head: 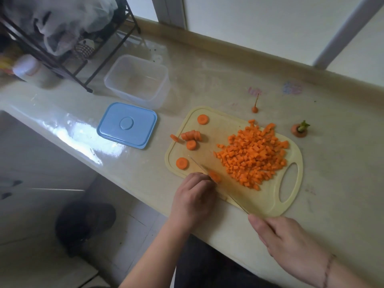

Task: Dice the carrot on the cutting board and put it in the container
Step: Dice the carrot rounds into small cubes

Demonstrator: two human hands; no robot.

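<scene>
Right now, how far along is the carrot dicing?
Mostly diced: a big pile of orange carrot cubes lies on the pale yellow cutting board. In hand: the left hand steadies a carrot slice under the knife held by the right hand. Left: several round slices, and the clear plastic container holds no carrot.

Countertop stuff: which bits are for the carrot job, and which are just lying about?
For the job: cutting board, diced carrot, carrot rounds, knife, left hand, right hand, clear container.

Lying about: blue lid, carrot top, carrot tip, wire rack.
</scene>
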